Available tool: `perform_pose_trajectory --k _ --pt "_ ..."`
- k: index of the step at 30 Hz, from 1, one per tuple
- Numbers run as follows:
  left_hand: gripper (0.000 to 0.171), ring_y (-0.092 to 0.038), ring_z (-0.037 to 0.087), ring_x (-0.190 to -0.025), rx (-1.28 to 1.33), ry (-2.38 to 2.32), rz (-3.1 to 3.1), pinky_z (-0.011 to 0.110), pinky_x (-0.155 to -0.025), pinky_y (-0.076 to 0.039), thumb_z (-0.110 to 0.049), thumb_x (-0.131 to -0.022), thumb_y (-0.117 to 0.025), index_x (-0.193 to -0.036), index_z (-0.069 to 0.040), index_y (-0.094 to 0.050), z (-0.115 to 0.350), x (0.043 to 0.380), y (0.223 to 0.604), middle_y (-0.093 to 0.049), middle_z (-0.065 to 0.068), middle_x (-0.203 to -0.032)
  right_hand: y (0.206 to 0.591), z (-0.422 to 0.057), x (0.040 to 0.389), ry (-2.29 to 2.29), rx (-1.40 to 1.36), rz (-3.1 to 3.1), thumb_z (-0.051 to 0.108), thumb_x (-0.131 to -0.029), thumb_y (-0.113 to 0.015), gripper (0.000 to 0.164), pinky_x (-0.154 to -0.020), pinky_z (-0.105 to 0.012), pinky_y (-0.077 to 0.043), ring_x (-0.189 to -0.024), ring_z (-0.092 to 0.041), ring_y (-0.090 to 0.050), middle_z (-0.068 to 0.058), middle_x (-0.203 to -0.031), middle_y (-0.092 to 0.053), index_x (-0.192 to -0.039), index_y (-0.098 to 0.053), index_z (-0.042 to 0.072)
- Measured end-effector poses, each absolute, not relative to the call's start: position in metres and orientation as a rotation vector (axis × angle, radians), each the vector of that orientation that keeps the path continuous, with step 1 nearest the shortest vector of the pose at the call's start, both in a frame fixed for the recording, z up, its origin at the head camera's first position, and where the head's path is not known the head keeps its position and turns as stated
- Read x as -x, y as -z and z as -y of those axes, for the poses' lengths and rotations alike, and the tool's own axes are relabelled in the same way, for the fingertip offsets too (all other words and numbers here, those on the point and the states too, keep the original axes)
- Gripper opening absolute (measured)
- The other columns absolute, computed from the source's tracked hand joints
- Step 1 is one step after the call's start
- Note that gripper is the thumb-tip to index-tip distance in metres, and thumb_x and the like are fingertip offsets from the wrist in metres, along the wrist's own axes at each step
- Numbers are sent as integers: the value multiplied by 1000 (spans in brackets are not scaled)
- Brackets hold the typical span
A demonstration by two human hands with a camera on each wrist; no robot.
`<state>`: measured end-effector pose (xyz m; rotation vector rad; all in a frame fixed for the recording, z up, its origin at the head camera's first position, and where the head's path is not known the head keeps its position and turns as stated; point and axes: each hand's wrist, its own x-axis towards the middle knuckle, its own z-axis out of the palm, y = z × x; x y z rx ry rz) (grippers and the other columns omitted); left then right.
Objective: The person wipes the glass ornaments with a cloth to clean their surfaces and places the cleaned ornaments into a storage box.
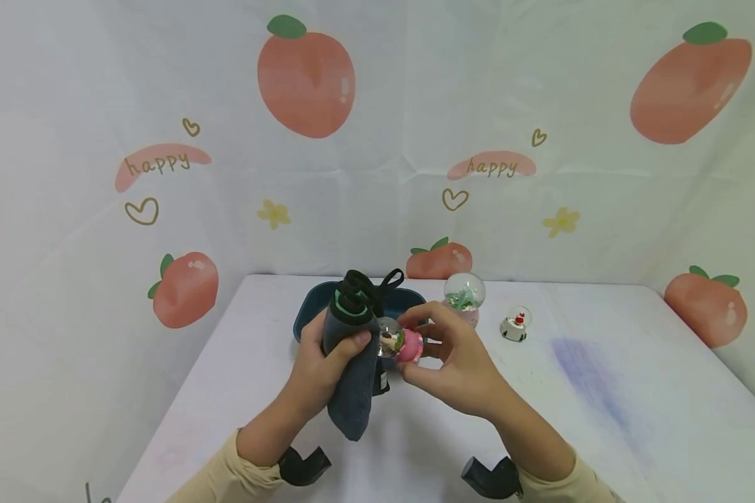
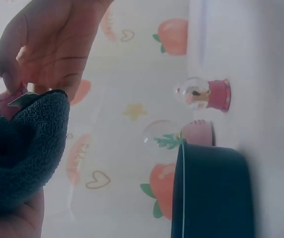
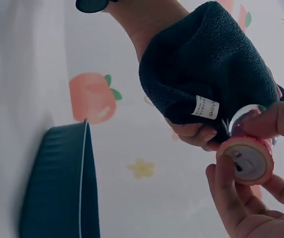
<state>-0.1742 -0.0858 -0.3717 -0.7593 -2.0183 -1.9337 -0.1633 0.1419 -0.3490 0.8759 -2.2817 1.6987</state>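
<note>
My left hand [image 1: 314,367] grips a bunched dark teal cloth [image 1: 352,370] with a black loop at its top. A small snow globe with a pink base [image 1: 410,346] is held between the thumb and fingers of my right hand [image 1: 456,363]. Its clear dome points left, right up against the cloth. The right wrist view shows the round pale underside of the globe's base [image 3: 246,166] facing out. A white printed label [image 3: 206,107] hangs from the cloth near the dome. Both hands are raised in front of the basin.
A dark teal basin [image 1: 308,307] stands on the white table [image 1: 245,391] behind the hands. To its right is a larger snow globe [image 1: 465,297] with a green figure inside. Further right stands a small snow globe [image 1: 514,325]. A fruit-printed white sheet [image 1: 377,181] hangs behind the table.
</note>
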Motion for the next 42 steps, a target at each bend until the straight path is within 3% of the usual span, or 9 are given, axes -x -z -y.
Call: perform_pose_trajectory --k 6,11,19,25,35,42 --pt "30 -64 13 -91 740 1930 1998 33 -75 -58 -25 -97 -65 -120 -6 -65 87 174 370 -66 -2 -100 348 -143 167 -1869 -867 2168 -12 -80 -77 44 -84 -36 -65 -101 -29 -73 -12 -114 -62 -117 -59 6" --pt "29 -65 14 -90 750 1958 1985 34 -75 -58 -24 -97 -65 -120 -6 -65 88 175 371 -66 -2 -100 347 -144 169 -2014 -858 2043 -16 -79 -73 49 -76 -36 -66 -96 -26 -73 -11 -114 -64 -123 -56 -1" --pt "30 -66 15 -91 749 1943 2009 35 -74 -59 -25 -96 -65 -120 -7 -65 87 175 372 -66 0 -100 345 -147 166 -1816 -739 2113 -7 -83 -80 42 -72 -31 -62 -85 -15 -71 -2 -101 -69 -120 -66 7" --pt "31 -67 16 -92 738 1957 2027 36 -75 -60 -27 -97 -66 -120 -7 -65 87 174 371 -66 1 -100 343 -147 165 -1778 -735 2106 -4 -84 -83 41 -72 -30 -60 -89 -16 -71 -6 -105 -71 -122 -71 9" --pt "34 -66 17 -94 738 1974 2054 36 -78 -59 -28 -97 -67 -123 -7 -65 87 173 371 -67 3 -104 348 -146 166 -1841 -862 2080 -10 -83 -80 45 -64 -27 -57 -75 -12 -62 -3 -100 -71 -126 -72 3" --pt "36 -68 18 -96 827 1991 2109 38 -81 -59 -29 -96 -70 -125 -7 -65 84 173 373 -70 11 -108 349 -143 163 -1781 -868 2101 -7 -79 -84 46 -59 -27 -57 -69 -13 -65 -11 -104 -72 -122 -72 7"
